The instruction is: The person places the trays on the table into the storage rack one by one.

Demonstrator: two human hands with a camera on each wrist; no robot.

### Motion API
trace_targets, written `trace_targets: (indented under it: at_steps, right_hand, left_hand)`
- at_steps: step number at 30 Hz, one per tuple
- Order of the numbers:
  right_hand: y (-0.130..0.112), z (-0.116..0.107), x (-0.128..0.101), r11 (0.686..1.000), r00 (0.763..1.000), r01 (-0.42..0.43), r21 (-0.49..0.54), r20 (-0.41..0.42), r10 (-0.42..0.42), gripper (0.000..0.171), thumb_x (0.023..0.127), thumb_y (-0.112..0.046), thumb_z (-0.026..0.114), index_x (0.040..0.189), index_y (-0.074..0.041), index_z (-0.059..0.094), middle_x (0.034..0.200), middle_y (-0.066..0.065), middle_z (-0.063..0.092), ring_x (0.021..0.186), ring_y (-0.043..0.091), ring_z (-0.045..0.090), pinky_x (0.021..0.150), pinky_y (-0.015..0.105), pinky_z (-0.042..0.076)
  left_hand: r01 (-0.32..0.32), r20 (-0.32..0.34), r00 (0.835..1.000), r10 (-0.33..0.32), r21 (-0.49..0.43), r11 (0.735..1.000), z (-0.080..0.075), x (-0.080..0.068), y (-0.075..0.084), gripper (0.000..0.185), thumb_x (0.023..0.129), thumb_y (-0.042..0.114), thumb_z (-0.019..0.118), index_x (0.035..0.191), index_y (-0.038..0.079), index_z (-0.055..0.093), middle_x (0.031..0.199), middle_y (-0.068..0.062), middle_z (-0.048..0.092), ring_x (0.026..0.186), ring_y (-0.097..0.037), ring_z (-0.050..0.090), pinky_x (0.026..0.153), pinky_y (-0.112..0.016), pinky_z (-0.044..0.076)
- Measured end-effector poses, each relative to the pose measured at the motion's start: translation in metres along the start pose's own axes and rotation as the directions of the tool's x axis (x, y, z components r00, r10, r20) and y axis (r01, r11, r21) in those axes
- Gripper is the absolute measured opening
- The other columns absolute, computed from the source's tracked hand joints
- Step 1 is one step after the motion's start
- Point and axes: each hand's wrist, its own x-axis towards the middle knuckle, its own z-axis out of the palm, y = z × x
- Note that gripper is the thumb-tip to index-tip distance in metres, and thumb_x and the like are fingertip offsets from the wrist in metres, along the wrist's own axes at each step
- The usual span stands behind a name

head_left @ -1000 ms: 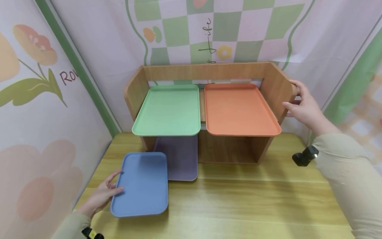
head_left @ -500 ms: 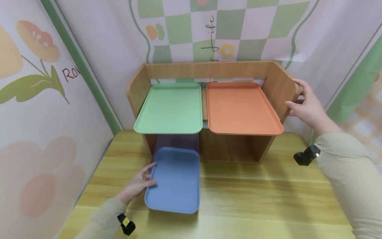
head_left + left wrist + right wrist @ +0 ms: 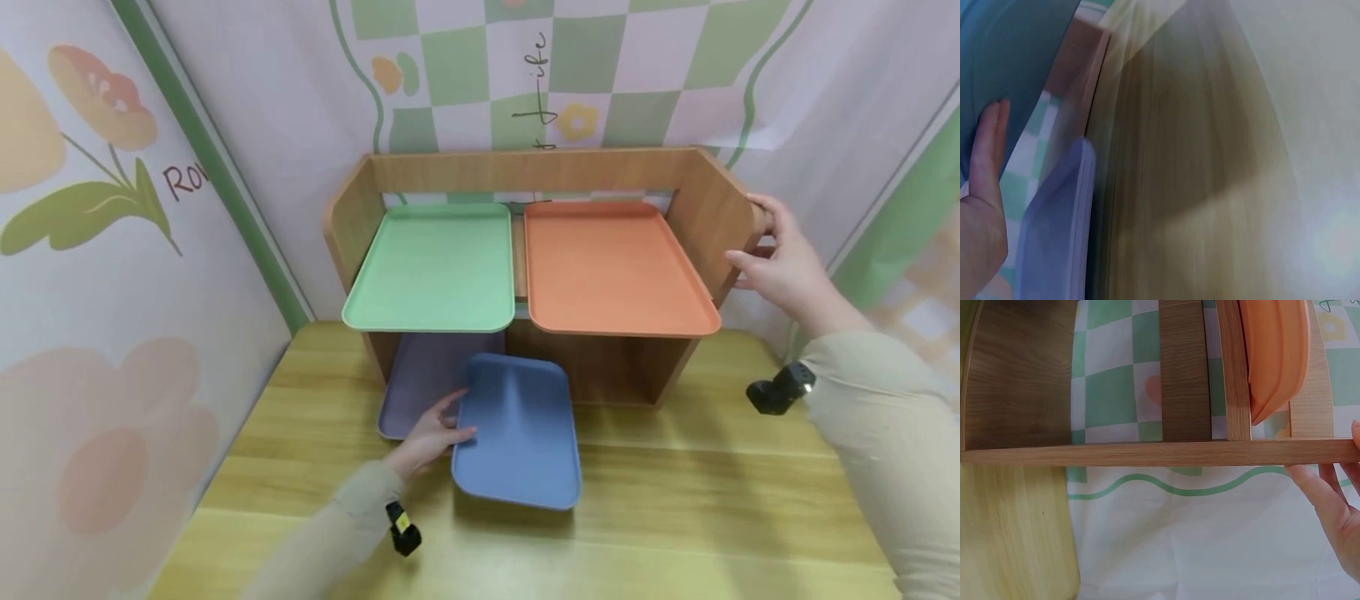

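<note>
My left hand (image 3: pixel 429 435) pinches the left edge of a blue rectangular tray (image 3: pixel 521 433), thumb on top, holding it over the table in front of the shelf. Part of this tray overlaps the right lower compartment's opening in the head view. A purple tray (image 3: pixel 408 396) lies in the left lower compartment, its front sticking out. My right hand (image 3: pixel 787 271) grips the front edge of the wooden shelf's right side panel (image 3: pixel 705 221); in the right wrist view, the fingers (image 3: pixel 1325 500) are at that panel's edge. The left wrist view catches the blue tray (image 3: pixel 1010 56) beside the left fingers.
A green tray (image 3: pixel 435 271) and an orange tray (image 3: pixel 618 271) lie side by side on the shelf's upper level, fronts overhanging the lower compartments. The shelf stands on a wood-grain table (image 3: pixel 675 500). Printed cloth (image 3: pixel 247 83) hangs behind and at both sides.
My left hand has carried the blue tray rightward, from left of the purple tray to past it, uncovering the purple tray's left part. The right hand has kept its grip on the shelf panel.
</note>
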Motion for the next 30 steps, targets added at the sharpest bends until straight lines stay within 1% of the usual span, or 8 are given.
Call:
trace_targets:
  at_steps: [5,8,12,16,18,20,24,30]
  right_hand:
    - [-0.001,-0.001,0.001,1.0,1.0,-0.016,-0.004,-0.001,0.016,0.072,0.094,-0.015,0.054,0.147,-0.043,0.015,0.11,-0.008,0.036,0.092,0.004,0.047,0.056,0.016,0.055]
    - [-0.002,-0.001,0.001,1.0,1.0,-0.025,-0.006,-0.001,0.025,0.072,0.094,-0.015,0.054,0.147,-0.044,0.015,0.111,-0.008,0.036,0.095,0.008,0.047,0.057,0.017,0.055]
    - [-0.002,0.0,0.001,1.0,1.0,-0.024,-0.005,0.0,0.024,0.071,0.094,-0.015,0.054,0.147,-0.044,0.015,0.11,-0.011,0.035,0.093,0.006,0.046,0.057,0.016,0.055]
    - [-0.001,0.001,0.0,1.0,1.0,-0.017,0.002,0.0,0.017,0.072,0.094,-0.013,0.055,0.147,-0.043,0.015,0.109,-0.011,0.035,0.088,-0.001,0.045,0.057,0.016,0.055]
    - [0.0,0.001,0.0,1.0,1.0,-0.014,0.007,0.0,0.014,0.073,0.094,-0.012,0.055,0.147,-0.042,0.015,0.109,-0.011,0.036,0.086,-0.003,0.045,0.057,0.017,0.056]
    - [0.0,0.0,0.0,1.0,1.0,-0.013,0.012,0.0,0.013,0.073,0.094,-0.012,0.055,0.147,-0.043,0.015,0.109,-0.011,0.036,0.086,-0.004,0.044,0.057,0.017,0.056]
    - [0.001,0.0,0.0,1.0,1.0,-0.006,0.018,-0.002,0.007,0.074,0.094,-0.011,0.054,0.148,-0.043,0.015,0.108,-0.01,0.036,0.084,-0.006,0.044,0.057,0.017,0.055]
    - [0.001,0.001,-0.001,1.0,1.0,0.007,0.021,-0.001,-0.007,0.074,0.094,-0.011,0.054,0.149,-0.039,0.014,0.108,-0.007,0.036,0.083,-0.007,0.044,0.057,0.017,0.055]
  left_hand:
    - [0.014,-0.005,1.0,-0.014,0.011,1.0,0.027,0.02,-0.004,0.073,0.088,0.004,0.065,0.15,0.016,0.029,0.123,-0.028,0.056,0.088,-0.018,0.066,0.073,-0.031,0.058]
    - [0.019,-0.006,1.0,-0.019,0.002,1.0,0.04,0.029,-0.006,0.073,0.088,0.005,0.066,0.149,0.018,0.03,0.123,-0.026,0.057,0.091,-0.02,0.066,0.075,-0.033,0.058]
    - [0.02,-0.014,1.0,-0.021,-0.019,1.0,0.055,0.038,-0.008,0.072,0.087,0.006,0.067,0.148,0.02,0.032,0.127,-0.026,0.055,0.095,-0.023,0.066,0.074,-0.034,0.059]
    - [0.025,-0.038,0.999,-0.026,-0.011,1.0,0.068,0.047,-0.014,0.071,0.087,0.009,0.068,0.147,0.026,0.035,0.135,-0.026,0.049,0.072,-0.01,0.062,0.053,-0.024,0.05]
    - [0.031,-0.053,0.998,-0.031,0.004,1.0,0.076,0.052,-0.017,0.071,0.086,0.012,0.069,0.146,0.028,0.035,0.137,-0.025,0.047,0.064,-0.005,0.055,0.049,-0.023,0.043]
    - [0.043,-0.06,0.997,-0.043,-0.003,0.999,0.082,0.057,-0.021,0.072,0.085,0.014,0.071,0.146,0.028,0.036,0.136,-0.024,0.049,0.065,-0.005,0.055,0.052,-0.023,0.044]
    - [0.057,-0.078,0.995,-0.058,-0.008,0.998,0.093,0.064,-0.026,0.072,0.084,0.015,0.072,0.146,0.027,0.036,0.131,-0.023,0.052,0.092,-0.015,0.065,0.072,-0.032,0.057]
    - [0.057,-0.068,0.996,-0.06,-0.043,0.997,0.102,0.068,-0.029,0.075,0.085,0.013,0.071,0.148,0.025,0.032,0.138,-0.029,0.042,0.105,-0.026,0.063,0.083,-0.041,0.056]
